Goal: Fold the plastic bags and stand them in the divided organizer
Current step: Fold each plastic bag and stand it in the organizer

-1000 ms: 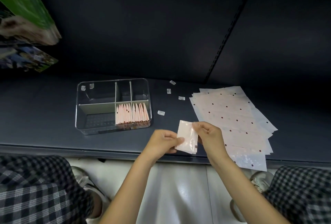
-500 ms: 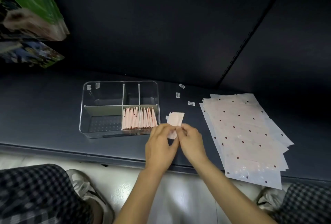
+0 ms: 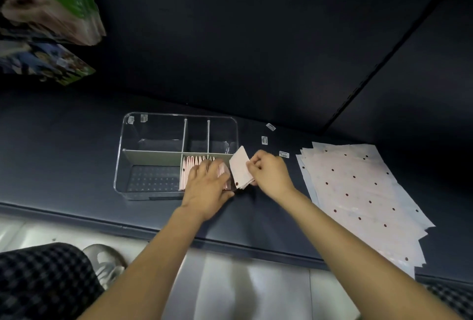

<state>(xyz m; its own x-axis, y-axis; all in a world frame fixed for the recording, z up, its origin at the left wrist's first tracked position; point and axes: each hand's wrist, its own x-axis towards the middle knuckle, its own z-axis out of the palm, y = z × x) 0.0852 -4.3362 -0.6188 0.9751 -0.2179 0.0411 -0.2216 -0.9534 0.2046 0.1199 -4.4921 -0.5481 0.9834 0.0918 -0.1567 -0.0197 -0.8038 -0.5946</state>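
The left hand (image 3: pixel 208 186), fingers spread, presses the standing folded bags (image 3: pixel 190 171) aside in the clear organizer (image 3: pixel 153 193), seemingly making room, while the right hand (image 3: pixel 268 175) pinches a folded bag (image 3: pixel 239 169) beside it.

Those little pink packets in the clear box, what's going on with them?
A person is filing folded plastic bags. The right hand pinches a folded bag at the right end of the clear divided organizer. The left hand presses the standing row of folded bags in the near right compartment aside. A stack of flat dotted bags waits on the right.
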